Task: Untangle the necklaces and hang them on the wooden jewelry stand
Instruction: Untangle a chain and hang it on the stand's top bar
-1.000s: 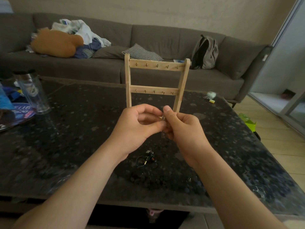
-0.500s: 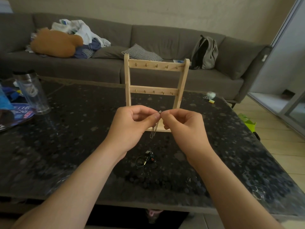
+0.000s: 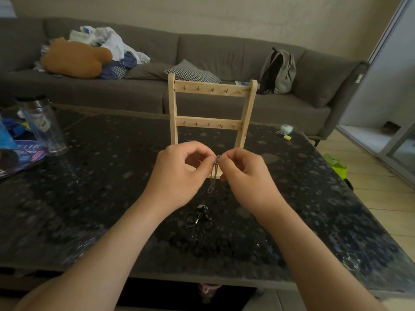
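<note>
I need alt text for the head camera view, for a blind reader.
The left hand and the right hand pinch the top of a thin chain necklace above a dark table. Behind them stands a wooden jewelry stand, its hooks bare; another small tangle lies on the table.

A dark, speckled, glossy stone table [image 3: 112,198] carries a pale wooden ladder-shaped jewelry stand [image 3: 210,121] upright near its middle, with a small dark tangle of cord and beads [image 3: 198,215] lying nearer the front edge. At the left stand a clear plastic tumbler with a dark lid [image 3: 43,126] and a colourful printed magazine [image 3: 24,153]. Near the far right corner lie a small white object [image 3: 286,129] and a yellow piece [image 3: 287,137].
</note>
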Demonstrator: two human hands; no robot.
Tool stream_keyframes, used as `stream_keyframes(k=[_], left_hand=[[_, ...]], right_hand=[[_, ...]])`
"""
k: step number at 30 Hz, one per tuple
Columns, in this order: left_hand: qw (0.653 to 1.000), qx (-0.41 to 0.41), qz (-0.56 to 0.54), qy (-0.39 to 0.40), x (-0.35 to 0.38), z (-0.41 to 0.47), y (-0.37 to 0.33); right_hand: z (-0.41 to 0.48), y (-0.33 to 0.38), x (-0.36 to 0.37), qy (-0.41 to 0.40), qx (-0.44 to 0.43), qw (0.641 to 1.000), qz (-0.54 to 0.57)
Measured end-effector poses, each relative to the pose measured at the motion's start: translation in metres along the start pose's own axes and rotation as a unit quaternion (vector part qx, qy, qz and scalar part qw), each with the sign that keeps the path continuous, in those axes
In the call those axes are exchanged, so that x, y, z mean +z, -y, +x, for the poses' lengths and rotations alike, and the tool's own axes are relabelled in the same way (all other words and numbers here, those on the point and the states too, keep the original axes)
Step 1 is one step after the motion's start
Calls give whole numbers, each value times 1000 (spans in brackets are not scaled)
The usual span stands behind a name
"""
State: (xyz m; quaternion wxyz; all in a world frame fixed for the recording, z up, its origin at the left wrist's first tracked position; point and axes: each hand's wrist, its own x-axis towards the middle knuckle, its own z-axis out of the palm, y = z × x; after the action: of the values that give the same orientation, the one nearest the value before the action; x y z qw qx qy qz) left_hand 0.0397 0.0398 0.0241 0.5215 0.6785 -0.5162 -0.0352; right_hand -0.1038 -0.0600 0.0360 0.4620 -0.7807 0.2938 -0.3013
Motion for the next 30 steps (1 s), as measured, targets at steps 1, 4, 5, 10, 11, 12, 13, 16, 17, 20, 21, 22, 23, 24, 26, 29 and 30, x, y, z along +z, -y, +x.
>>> stream_keyframes(k=[1,4,5,10,11,12,13,16,17,20,21,22,23,24,26,29,30], left_hand=[[1000,2,4,4,1,0,0],[1000,1,11,6,2,0,-1],[1000,0,18,4,1,0,-1],[998,-50,30,24,2,1,-2],[996,-82,-5,31,3,1,-4],[990,-124,-61,34,3,1,-5],[976,-170,-129,35,3,2,-7],[922,-275,-269,41,3,3,-10],[907,-295,-298,44,4,3,-11],[896,-308,-314,58,4,4,-12],[903,-302,-299,64,4,4,-13],[913,-292,-278,68,4,3,-13],[922,-282,-256,70,4,3,-13],[931,-270,-237,70,3,2,-13],[943,-250,-207,77,1,0,-15],[950,-233,-190,88,-2,-2,-18],[949,-234,-193,88,-3,-2,-18]], right_hand=[[0,1,0,17,4,1000,-3],[-1,4,-1,68,15,997,-19],[-2,5,-1,81,19,996,-25],[-1,8,-3,90,45,995,-4],[-1,8,-4,90,48,995,4],[0,9,-4,90,49,995,8],[0,9,-5,88,47,995,10],[0,8,-5,79,24,997,11],[0,7,-5,77,17,997,15],[-1,4,-3,40,-7,999,24],[0,3,-4,16,-16,999,30],[0,2,-4,-7,-24,999,39],[1,1,-5,-20,-31,998,50],[1,1,-6,-23,-37,997,59],[0,1,-8,-12,-56,997,56],[1,-2,-9,-8,-72,997,25],[1,-2,-9,-9,-73,997,16]])
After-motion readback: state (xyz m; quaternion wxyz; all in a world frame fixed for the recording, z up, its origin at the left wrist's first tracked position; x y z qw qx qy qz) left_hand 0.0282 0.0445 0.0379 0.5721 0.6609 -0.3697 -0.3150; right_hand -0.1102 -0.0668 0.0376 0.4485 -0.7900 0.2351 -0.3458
